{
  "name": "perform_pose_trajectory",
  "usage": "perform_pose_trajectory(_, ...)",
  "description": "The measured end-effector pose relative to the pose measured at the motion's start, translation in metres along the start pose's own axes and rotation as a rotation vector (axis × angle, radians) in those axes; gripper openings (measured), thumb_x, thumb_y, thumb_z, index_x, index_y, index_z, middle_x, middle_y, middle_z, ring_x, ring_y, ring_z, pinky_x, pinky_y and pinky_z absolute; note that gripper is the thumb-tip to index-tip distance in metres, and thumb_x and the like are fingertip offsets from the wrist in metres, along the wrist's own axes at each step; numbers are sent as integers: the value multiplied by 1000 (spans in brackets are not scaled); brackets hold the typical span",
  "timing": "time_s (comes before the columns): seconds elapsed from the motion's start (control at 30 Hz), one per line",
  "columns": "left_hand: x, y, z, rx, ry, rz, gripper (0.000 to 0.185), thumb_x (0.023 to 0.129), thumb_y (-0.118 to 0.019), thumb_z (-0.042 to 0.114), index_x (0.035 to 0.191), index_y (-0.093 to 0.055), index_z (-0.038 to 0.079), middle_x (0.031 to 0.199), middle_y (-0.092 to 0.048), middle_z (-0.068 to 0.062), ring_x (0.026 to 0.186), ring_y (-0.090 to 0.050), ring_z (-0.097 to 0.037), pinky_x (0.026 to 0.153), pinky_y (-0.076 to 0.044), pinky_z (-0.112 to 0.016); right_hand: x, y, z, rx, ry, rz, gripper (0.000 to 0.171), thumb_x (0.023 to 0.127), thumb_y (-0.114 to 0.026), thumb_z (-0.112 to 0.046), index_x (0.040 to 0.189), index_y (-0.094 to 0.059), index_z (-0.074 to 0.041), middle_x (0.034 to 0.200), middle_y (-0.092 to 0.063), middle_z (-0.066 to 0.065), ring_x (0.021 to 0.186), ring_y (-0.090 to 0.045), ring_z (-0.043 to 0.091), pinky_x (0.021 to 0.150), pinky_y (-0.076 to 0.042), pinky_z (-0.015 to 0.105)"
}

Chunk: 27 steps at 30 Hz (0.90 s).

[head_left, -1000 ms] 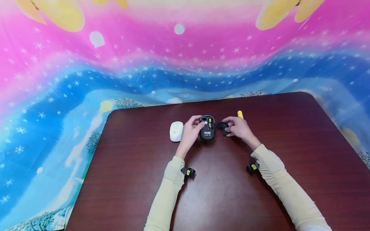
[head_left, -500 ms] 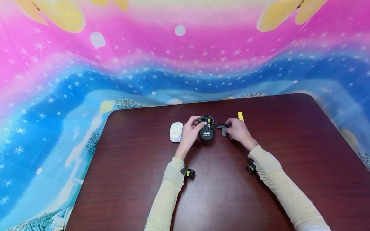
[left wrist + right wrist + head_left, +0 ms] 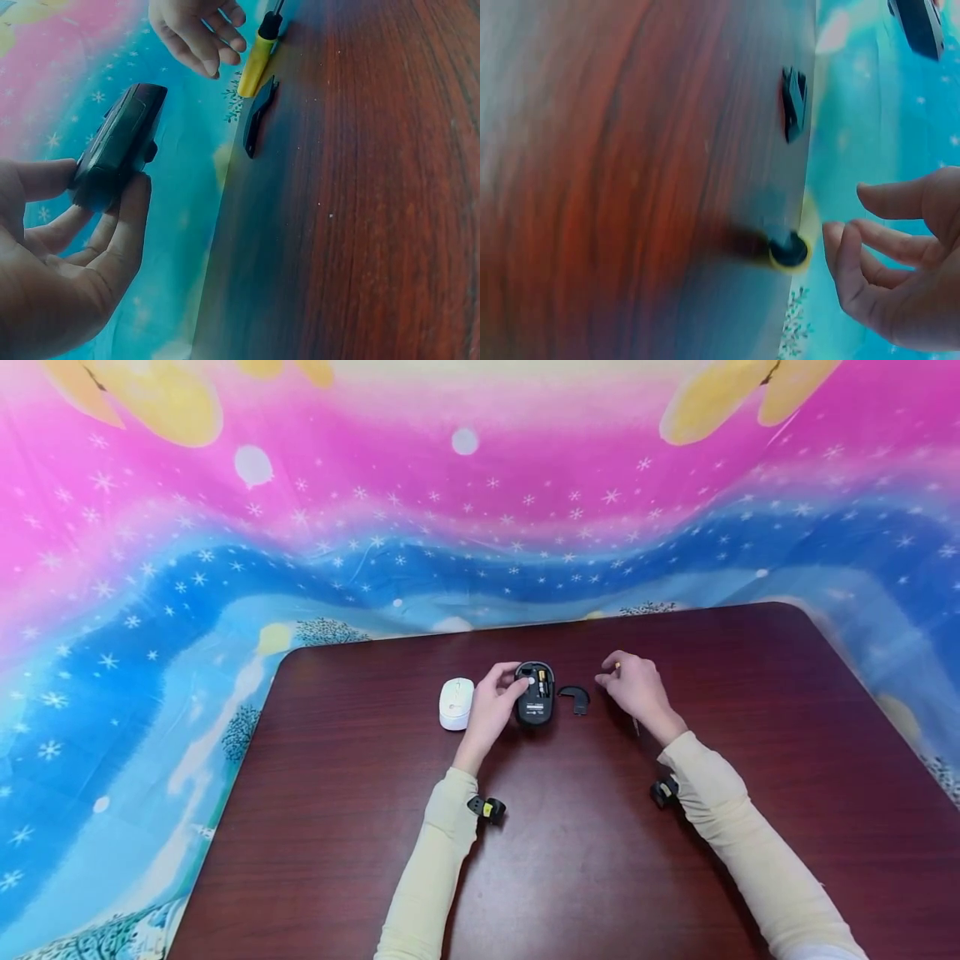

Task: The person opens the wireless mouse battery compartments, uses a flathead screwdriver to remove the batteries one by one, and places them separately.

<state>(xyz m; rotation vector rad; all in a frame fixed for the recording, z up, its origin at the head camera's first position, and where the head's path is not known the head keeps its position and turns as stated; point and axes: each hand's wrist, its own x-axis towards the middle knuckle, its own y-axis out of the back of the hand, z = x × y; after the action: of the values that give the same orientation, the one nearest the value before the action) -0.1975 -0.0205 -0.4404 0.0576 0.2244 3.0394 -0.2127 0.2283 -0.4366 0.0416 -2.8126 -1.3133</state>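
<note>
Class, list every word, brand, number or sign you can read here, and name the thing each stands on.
Readable text: none.
Black mouse, underside: pale print, too small to read.
White mouse: a faint mark on top, too small to make out.
Left wrist camera: yellow patch, nothing legible.

2 mice (image 3: pixel 536 710) left of cover (image 3: pixel 577 696), screwdriver (image 3: pixel 258 61) right

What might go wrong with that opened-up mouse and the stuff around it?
The battery sits uncovered in the black mouse, so it might fall out if the left hand tips it. The loose cover could get knocked away by the right hand. The screwdriver might roll if bumped.
</note>
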Motion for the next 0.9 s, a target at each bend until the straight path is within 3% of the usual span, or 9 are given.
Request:
perform_pose_trajectory(0.13, 1, 0, -1, 5, 0, -1, 33, 100, -66, 14, 131, -66, 4, 110, -71, -16, 100, -66, -24, 85, -53, -31, 0, 10, 9, 9, -15, 67, 34, 99, -68, -8, 126, -62, 12, 99, -70, 27, 84, -66, 36, 73, -54, 49)
perform_pose_trajectory(0.27, 1, -1, -2, 14, 19, -9, 33, 101, -66, 15, 132, -66, 6, 110, -71, -15, 92, -66, -20, 78, -56, -35, 0, 13, 17, 10, -41, 76, 36, 98, -69, -8, 126, -60, 14, 101, -68, 29, 87, -66, 39, 76, -56, 52)
perform_pose_trajectory(0.43, -1, -1, -2, -5, 75, -37, 34, 101, -66, 19, 133, -65, 9, 112, -70, -13, 72, -64, -16, 64, -59, -50, 1, 14, 27, 5, -91, 10, 41, 98, -69, -10, 127, -56, 15, 102, -68, 30, 87, -67, 39, 74, -56, 49)
perform_pose_trajectory(0.5, -1, -1, -3, -10, 83, -43, 34, 101, -66, 20, 134, -65, 9, 113, -70, -13, 69, -63, -15, 63, -59, -49, 1, 14, 29, 11, -110, -22, 42, 99, -68, -10, 129, -55, 17, 103, -68, 31, 87, -67, 39, 73, -56, 47)
perform_pose_trajectory(0.9, -1, -3, -4, 0, 86, -25, 34, 101, -66, 21, 133, -66, 9, 113, -70, -13, 80, -62, -17, 65, -57, -47, 5, 14, 33, 103, -165, -123, 44, 99, -69, -8, 128, -53, 20, 103, -66, 32, 69, -70, 24, 63, -60, 37)
